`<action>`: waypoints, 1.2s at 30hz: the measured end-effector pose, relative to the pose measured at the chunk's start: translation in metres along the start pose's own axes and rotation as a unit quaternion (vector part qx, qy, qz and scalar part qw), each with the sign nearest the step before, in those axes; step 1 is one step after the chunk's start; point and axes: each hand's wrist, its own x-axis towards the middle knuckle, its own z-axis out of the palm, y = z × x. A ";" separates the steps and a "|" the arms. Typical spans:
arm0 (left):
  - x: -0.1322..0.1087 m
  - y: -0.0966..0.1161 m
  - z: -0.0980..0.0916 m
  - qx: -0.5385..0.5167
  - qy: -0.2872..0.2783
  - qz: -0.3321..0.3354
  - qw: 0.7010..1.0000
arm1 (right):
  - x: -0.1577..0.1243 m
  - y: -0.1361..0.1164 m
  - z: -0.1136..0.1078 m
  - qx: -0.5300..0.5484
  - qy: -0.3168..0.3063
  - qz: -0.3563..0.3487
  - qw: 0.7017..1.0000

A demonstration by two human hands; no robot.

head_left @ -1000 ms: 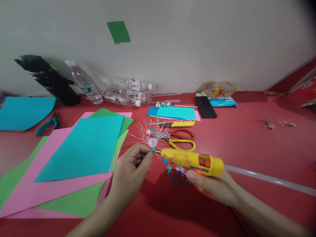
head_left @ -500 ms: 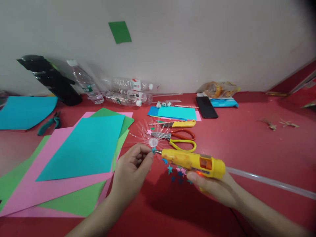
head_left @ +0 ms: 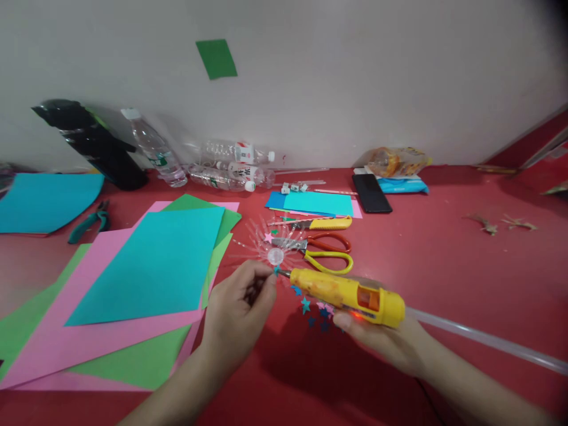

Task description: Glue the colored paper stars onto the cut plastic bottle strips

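Observation:
My right hand grips a yellow hot glue gun, its nozzle aimed left at a tiny teal paper star pinched in the fingertips of my left hand. A clear glue stick trails out of the gun's back to the right. Just beyond the nozzle lies a clear plastic bottle piece cut into a sunburst with a pink star on it. Small blue and pink paper stars lie scattered on the red table under the gun.
Sheets of teal, pink and green paper lie at the left. Scissors and a yellow utility knife lie behind the sunburst. Plastic bottles, pliers, a phone and a black object sit near the wall.
The glue gun has tilted slightly, its rear dropping a little. My left hand has stayed in place, pinching the star at the nozzle.

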 end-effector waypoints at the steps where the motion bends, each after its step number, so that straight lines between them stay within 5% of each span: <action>1: -0.001 0.000 0.000 0.031 0.010 0.036 0.999 | 0.000 0.000 -0.001 -0.011 -0.009 -0.012 1.000; 5: -0.002 -0.001 -0.002 0.049 0.015 0.075 0.996 | 0.003 0.006 -0.010 0.031 0.008 0.014 0.999; 9: 0.001 -0.001 -0.002 -0.067 -0.009 -0.028 0.997 | 0.012 0.016 -0.033 0.059 0.052 0.101 0.992; 14: 0.008 -0.003 -0.001 -0.185 -0.028 -0.137 0.973 | 0.029 0.025 -0.057 0.019 0.023 0.189 0.981; 20: 0.013 -0.001 -0.001 -0.242 -0.072 -0.218 0.943 | 0.044 0.048 -0.063 -0.096 0.022 0.228 0.969; 25: 0.012 -0.002 0.003 -0.291 -0.101 -0.243 0.920 | 0.048 0.061 -0.062 -0.280 0.026 0.245 0.928; 33: 0.008 0.003 0.003 -0.388 -0.147 -0.297 0.860 | 0.039 0.037 -0.046 -0.456 0.065 0.157 0.874; 35: 0.007 0.006 0.002 -0.408 -0.166 -0.312 0.842 | 0.034 0.017 -0.035 -0.449 0.073 0.085 0.886; 36: 0.006 0.007 0.002 -0.417 -0.175 -0.320 0.833 | 0.032 0.006 -0.029 -0.413 0.083 -0.024 0.906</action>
